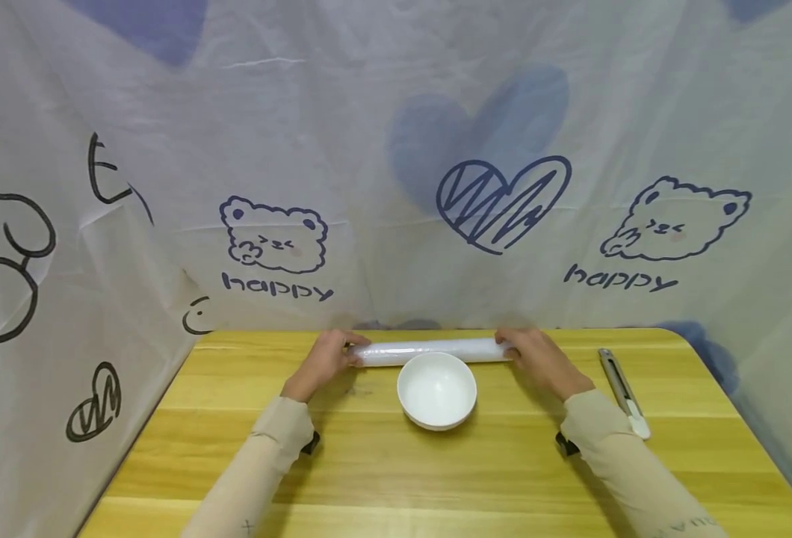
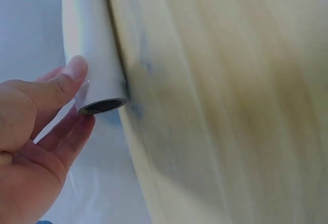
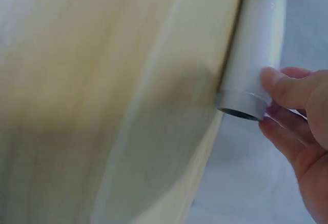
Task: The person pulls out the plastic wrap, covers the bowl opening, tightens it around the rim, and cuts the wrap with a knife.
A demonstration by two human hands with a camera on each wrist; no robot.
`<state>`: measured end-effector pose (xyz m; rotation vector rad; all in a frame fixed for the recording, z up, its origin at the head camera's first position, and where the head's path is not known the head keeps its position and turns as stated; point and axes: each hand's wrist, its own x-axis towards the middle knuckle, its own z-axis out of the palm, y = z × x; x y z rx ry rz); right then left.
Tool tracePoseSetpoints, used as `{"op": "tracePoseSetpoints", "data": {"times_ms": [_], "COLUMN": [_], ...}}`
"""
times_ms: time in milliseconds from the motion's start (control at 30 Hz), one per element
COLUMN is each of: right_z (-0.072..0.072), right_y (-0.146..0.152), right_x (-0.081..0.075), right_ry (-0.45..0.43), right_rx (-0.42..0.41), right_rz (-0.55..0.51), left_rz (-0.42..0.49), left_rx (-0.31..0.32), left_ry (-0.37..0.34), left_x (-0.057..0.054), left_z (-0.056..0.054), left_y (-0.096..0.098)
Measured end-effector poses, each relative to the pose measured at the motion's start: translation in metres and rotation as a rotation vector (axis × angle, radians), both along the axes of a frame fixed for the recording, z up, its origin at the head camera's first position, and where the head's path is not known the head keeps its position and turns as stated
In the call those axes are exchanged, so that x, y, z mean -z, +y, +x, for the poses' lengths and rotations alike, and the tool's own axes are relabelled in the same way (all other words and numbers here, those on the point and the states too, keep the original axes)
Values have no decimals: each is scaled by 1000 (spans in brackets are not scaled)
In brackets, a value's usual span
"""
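Note:
A roll of clear plastic wrap (image 1: 396, 353) lies crosswise along the far edge of the wooden table. My left hand (image 1: 325, 362) holds its left end, with the thumb (image 2: 76, 70) on the film and the fingers curled around the far side. At the other end, my right hand (image 1: 542, 364) grips the roll in the same way, its thumb (image 3: 274, 80) near the tube's rim. Both wrist views show the hollow open ends of the core. A white bowl (image 1: 438, 392) stands upright just in front of the roll's middle and overlaps it in the head view.
To the right of my right hand lies a box cutter (image 1: 621, 388) with a grey and white handle. Behind the table (image 1: 429, 486) hangs a white cloth (image 1: 369, 149) printed with hearts and bears, which also covers the left and right sides.

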<state>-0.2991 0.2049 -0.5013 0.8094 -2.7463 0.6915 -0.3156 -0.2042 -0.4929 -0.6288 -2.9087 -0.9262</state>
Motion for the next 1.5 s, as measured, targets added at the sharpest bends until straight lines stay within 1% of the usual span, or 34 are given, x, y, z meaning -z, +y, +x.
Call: {"op": "tracePoseSetpoints", "data": {"times_ms": [100,167,233,300,333,433,533,667,733,867,933,967,1100,1167,1300,1500], "right_z": [-1,-2,-2,-3,-3,-3,-3,-3,-4,-2,-1,0,3,3,4,6], "right_y": [2,2,3,4,4,8,10,12,13,16,16,16,15,15,16,16], "right_x": [-3,-3,-3,-3,-3,-3,-4,-2,0,3,4,4,4,5,8,8], "right_ry": [-26,-21,-2,-2,-16,-83,-138,-161,-162,-149,-129,-113,-27,8,37,65], "right_rx": [0,-2,-15,-22,-21,-16,-11,-29,-35,-29,-20,-21,-36,-47,-64,-99], "right_rz": [20,51,78,74,62,15,-25,-90,-123,-183,-179,-166,-82,-55,-33,6], "left_rz": [20,6,-24,-42,-30,51,166,305,350,392,391,391,398,410,412,355], "left_rx": [-2,-3,0,0,-2,-17,-31,-53,-62,-89,-91,-79,7,37,44,53], "left_ry": [-23,-15,7,26,22,-21,-79,-153,-177,-182,-174,-169,-150,-143,-144,-143], "left_x": [-3,-4,-4,-3,-2,2,5,8,9,11,12,12,13,15,15,11], "left_z": [-1,-2,-2,-3,-3,-2,-1,0,0,0,0,0,0,0,3,4], "left_y": [-1,-1,1,2,1,-1,-5,-9,-11,-13,-13,-13,-13,-12,-13,-15]}}
